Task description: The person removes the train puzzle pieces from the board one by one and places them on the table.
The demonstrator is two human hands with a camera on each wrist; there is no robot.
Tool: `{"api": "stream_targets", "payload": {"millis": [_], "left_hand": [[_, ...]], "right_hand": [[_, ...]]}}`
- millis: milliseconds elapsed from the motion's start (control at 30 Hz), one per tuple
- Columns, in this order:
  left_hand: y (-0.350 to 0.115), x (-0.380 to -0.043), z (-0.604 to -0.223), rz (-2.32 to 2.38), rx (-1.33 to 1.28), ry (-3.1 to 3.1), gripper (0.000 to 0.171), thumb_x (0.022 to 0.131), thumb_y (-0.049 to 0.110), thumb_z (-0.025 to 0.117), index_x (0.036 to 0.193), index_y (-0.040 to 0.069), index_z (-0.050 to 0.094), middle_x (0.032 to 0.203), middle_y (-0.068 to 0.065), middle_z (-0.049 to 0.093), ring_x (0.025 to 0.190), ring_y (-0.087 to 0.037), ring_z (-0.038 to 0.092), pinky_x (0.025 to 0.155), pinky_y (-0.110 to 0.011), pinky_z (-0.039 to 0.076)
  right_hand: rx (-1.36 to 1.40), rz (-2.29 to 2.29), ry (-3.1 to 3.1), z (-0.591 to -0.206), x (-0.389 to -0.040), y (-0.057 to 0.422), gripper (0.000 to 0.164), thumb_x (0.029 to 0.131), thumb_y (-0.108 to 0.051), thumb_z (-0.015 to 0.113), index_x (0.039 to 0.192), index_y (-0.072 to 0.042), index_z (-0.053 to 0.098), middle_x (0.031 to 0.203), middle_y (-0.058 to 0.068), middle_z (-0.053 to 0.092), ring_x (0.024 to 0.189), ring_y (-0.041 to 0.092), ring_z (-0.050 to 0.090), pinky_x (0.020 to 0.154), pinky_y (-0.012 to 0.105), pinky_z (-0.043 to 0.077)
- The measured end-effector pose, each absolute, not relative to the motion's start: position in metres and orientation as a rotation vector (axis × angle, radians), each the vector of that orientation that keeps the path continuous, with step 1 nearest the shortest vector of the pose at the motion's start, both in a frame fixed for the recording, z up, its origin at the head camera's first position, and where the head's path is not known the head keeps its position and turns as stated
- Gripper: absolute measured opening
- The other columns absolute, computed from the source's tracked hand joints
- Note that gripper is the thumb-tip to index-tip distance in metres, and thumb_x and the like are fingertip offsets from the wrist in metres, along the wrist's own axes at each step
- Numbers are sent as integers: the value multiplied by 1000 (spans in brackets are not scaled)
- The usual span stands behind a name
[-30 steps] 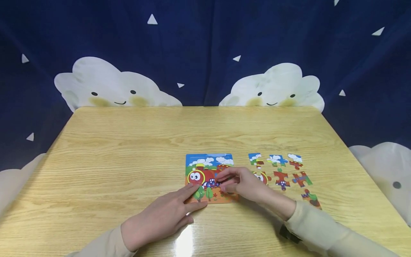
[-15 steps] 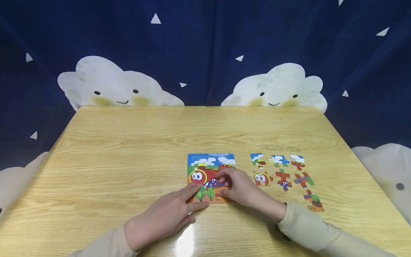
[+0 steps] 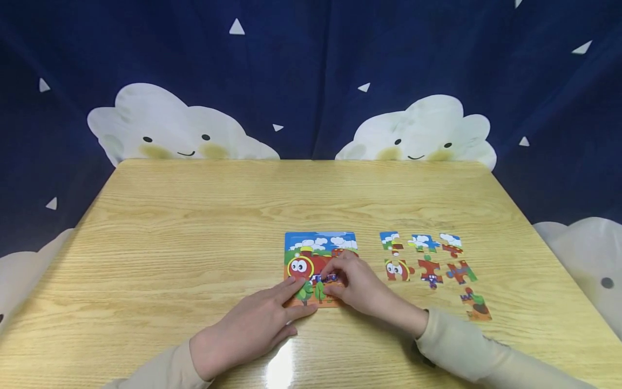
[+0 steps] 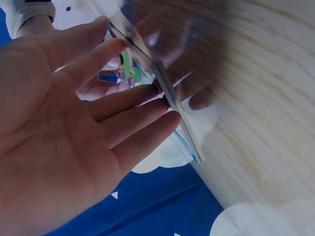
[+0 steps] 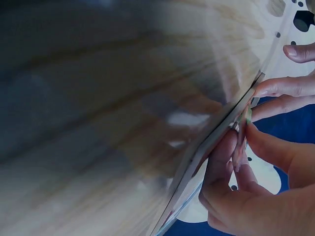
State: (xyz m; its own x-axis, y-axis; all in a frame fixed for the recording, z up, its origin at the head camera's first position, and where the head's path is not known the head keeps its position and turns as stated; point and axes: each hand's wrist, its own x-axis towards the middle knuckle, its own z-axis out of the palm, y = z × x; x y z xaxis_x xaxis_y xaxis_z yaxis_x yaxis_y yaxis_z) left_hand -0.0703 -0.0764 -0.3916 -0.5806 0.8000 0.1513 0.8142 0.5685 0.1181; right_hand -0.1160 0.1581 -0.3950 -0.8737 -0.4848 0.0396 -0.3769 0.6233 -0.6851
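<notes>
A cartoon-train jigsaw puzzle board (image 3: 303, 243) lies flat on the table. My left hand (image 3: 252, 327) rests with extended fingers on its lower left corner; in the left wrist view the left fingers (image 4: 133, 118) reach the board's edge. Over the lower middle of the board, my right hand (image 3: 359, 283) bends its fingers towards the thumb. A thin puzzle piece (image 5: 240, 142) is pinched there, tilted close to the board surface in the right wrist view. The right fingers cover part of the train picture and most of the piece in the head view.
Several loose puzzle pieces lie to the right of the board, among them one with eyes (image 3: 397, 270), a cloud piece (image 3: 423, 242) and a lower piece (image 3: 478, 308). The wooden table (image 3: 194, 216) ends at a dark blue curtain (image 3: 311, 65) with cloud prints.
My right hand has moved left across the board, uncovering the loose piece with eyes. The left hand keeps its place on the board's corner. The head view has shifted slightly.
</notes>
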Motion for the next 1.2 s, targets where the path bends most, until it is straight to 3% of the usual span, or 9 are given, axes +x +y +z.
{"api": "stream_targets", "payload": {"millis": [267, 900, 1200], "left_hand": [[-77, -71, -391, -253, -1409, -2706, 42, 89, 24, 71, 131, 21, 65, 143, -22, 49, 131, -28, 48, 98, -34, 46], [-78, -72, -392, -254, -1427, -2678, 39, 91, 23, 71, 130, 20, 65, 141, -22, 50, 130, -28, 49, 97, -35, 48], [-78, -72, -392, -233, -1433, -2655, 38, 90, 23, 71, 128, 20, 66, 140, -22, 52, 129, -27, 51, 97, -33, 47]], "right_hand": [[-727, -1139, 2653, -392, -117, 165, 18, 82, 2, 76, 95, -7, 67, 76, -6, 60, 60, 4, 49, 55, 23, 43], [-538, -1102, 2670, -385, -105, 223, 18, 84, -1, 73, 98, -9, 64, 78, -5, 60, 60, 8, 50, 52, 23, 40], [-560, -1052, 2702, -388, -95, 253, 22, 81, 0, 76, 95, -11, 64, 77, -6, 58, 61, 6, 43, 52, 23, 36]]}}
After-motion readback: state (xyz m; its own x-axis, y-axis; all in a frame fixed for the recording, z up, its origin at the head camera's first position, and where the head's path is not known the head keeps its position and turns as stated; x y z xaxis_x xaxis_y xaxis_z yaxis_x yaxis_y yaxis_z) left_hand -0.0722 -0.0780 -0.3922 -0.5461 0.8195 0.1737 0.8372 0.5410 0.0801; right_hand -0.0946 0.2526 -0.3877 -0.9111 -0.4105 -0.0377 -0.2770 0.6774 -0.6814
